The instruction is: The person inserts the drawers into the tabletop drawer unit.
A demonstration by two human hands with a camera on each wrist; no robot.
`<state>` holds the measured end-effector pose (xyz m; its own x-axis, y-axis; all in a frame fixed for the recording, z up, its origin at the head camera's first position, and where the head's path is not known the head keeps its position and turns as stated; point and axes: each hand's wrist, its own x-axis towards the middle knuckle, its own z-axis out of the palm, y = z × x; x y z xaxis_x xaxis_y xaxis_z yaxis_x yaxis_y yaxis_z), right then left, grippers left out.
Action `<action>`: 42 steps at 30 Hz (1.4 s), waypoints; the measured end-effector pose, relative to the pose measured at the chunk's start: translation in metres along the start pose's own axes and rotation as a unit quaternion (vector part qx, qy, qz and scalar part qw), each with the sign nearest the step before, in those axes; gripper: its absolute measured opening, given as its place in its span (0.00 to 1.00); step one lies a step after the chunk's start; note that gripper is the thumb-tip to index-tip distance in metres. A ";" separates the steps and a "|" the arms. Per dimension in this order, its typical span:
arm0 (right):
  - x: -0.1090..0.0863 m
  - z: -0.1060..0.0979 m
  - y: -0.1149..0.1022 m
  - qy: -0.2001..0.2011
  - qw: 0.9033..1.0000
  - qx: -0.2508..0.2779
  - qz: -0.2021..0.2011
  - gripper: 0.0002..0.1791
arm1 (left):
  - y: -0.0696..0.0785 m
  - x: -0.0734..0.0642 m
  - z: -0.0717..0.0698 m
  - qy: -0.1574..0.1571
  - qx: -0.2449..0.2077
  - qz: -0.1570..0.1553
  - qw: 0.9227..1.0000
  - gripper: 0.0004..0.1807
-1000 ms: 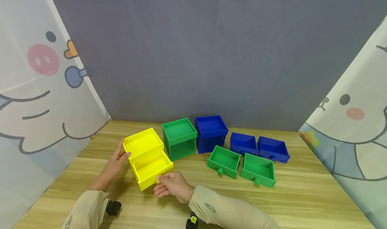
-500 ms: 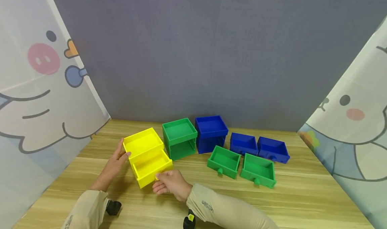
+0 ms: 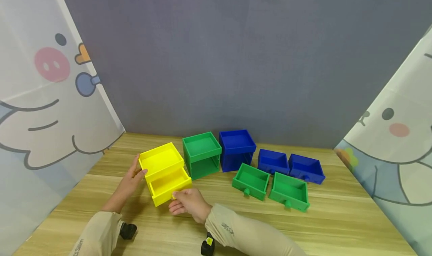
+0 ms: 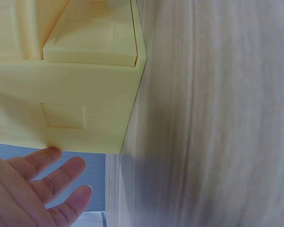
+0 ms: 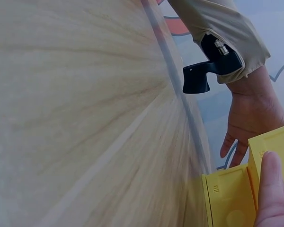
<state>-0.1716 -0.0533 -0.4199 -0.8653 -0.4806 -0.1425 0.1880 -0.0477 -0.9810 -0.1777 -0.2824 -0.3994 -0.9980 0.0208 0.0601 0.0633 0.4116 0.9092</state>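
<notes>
A yellow mini drawer cabinet (image 3: 161, 160) stands at the left of the table, turned slightly. Its upper drawer (image 3: 168, 182) is partly pulled out and looks bare inside. Beneath it, the lower drawer (image 4: 94, 38) sits flush in the cabinet. My left hand (image 3: 131, 181) holds the cabinet's left side, thumb over the top rim and fingers at the back edge; in the left wrist view several fingers (image 4: 61, 182) spread just behind it. With thumb and index finger, my right hand (image 3: 190, 203) pinches the upper drawer's knob, which the fingertips mostly cover.
Close to the yellow cabinet's right stand a green cabinet shell (image 3: 201, 148) and a blue one (image 3: 237, 140), both with hollow fronts. Two green drawers (image 3: 251, 181) and two blue drawers (image 3: 273, 161) lie on the wooden table (image 3: 337, 226) to the right. A grey panel (image 3: 216, 60) rises behind.
My right hand has pushed the yellow upper drawer a little further into the cabinet. The left hand keeps its hold, and the green and blue pieces lie as before.
</notes>
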 end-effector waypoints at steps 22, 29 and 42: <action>0.011 0.008 0.001 0.002 1.000 0.000 -0.008 0.13 | 0.001 -0.005 -0.001 0.009 -0.001 0.004 1.000 0.39; 0.016 0.006 0.000 0.004 1.000 -0.020 -0.006 0.14 | 0.001 -0.005 -0.002 0.009 0.007 0.000 1.000 0.39; 0.020 0.008 -0.001 0.010 0.999 -0.033 -0.012 0.15 | -0.001 -0.001 -0.001 0.009 0.013 0.014 1.000 0.39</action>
<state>-0.1850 -0.0699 -0.4212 -0.8789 -0.4615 -0.1205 0.1363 -0.0010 -0.9907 -0.1773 -0.2836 -0.4003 -0.9955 0.0164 0.0934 0.0912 0.4350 0.8958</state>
